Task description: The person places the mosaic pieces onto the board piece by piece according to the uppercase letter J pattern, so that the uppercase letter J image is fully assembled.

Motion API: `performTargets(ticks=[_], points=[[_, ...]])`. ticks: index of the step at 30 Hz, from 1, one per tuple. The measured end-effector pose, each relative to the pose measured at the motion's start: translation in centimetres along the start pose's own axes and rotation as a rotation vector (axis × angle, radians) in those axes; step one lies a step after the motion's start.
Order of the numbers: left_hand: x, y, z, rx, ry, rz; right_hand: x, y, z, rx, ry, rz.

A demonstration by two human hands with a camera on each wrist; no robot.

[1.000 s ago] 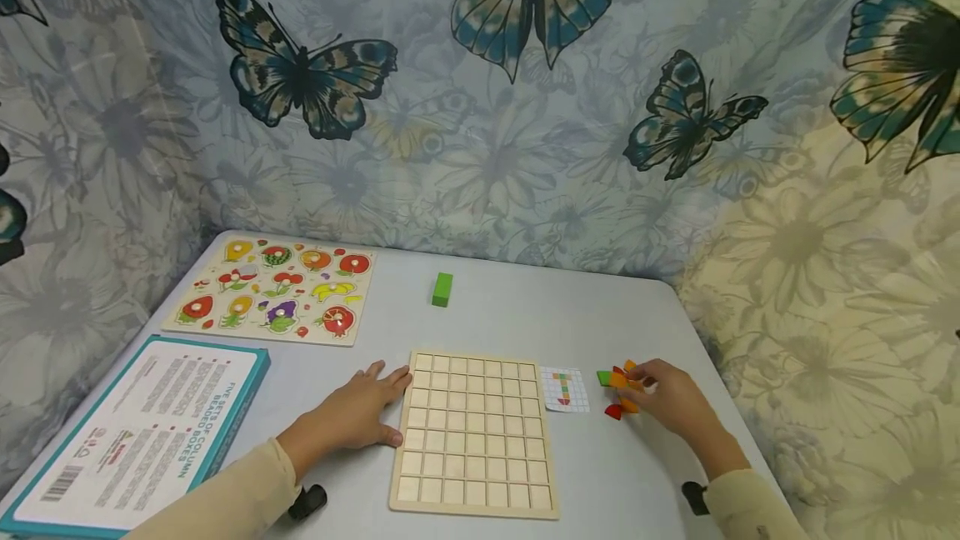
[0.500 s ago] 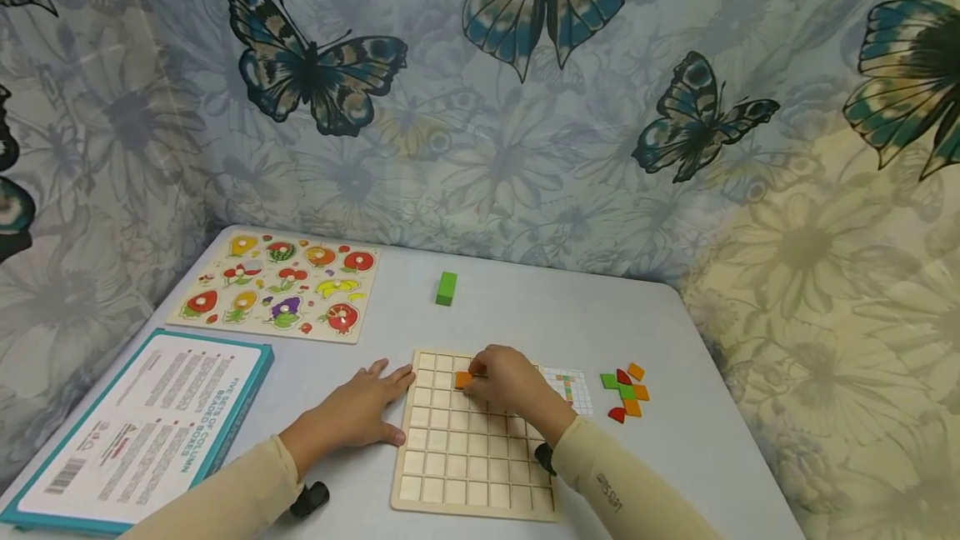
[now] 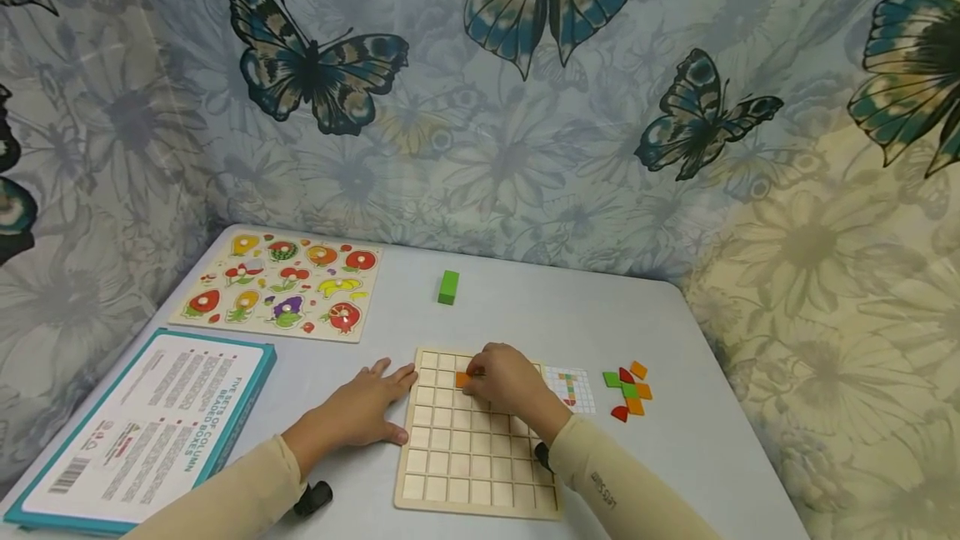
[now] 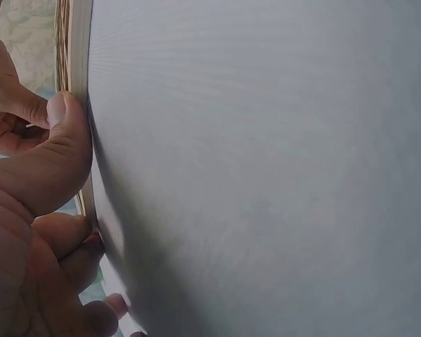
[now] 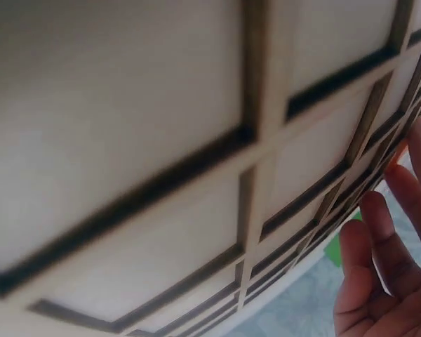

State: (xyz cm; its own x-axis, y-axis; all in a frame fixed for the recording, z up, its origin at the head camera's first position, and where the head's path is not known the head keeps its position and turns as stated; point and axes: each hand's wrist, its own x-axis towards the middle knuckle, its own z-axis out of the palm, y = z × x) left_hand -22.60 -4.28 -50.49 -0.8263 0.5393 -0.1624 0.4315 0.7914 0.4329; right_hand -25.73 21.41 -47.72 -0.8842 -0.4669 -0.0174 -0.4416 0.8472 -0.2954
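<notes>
We see the right hand [image 3: 506,382], its grip clamped on an orange tile [image 3: 462,379] at the far part of the wooden grid board [image 3: 459,467]. We see the left hand [image 3: 358,408], fingers apart, touching the board's left edge.

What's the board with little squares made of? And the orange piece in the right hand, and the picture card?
The board looks like smooth, unpainted wood: it's pale tan all over. The orange piece may be painted wood or plastic; its colour is bright and even. The picture card seems printed paper, or thin card, lying flat.
</notes>
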Motion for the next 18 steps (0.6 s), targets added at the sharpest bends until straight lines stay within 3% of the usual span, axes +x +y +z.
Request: performTargets(ticks=[4,8,11,14,18], points=[[0.1,0.3,-0.3,-0.007,0.004,0.011,-0.4,0.5,-0.5,-0.014,0.011,-0.009],[0.1,0.3,-0.3,-0.005,0.007,0.003,-1.9,2.3,-2.2,0.041,0.025,0.069],[-0.2,0.2,-0.1,-0.012,0.0,-0.009,-4.4,5.6,-3.8,0.073,0.052,0.175],[-0.3,0.1,0.0,-0.023,-0.004,-0.007,-7.8,10.2,-5.4,0.051,0.079,0.305],[-0.2,0.1,-0.1,-0.019,-0.001,0.0,-12.2,16.0,-7.0,0.026,0.057,0.469]])
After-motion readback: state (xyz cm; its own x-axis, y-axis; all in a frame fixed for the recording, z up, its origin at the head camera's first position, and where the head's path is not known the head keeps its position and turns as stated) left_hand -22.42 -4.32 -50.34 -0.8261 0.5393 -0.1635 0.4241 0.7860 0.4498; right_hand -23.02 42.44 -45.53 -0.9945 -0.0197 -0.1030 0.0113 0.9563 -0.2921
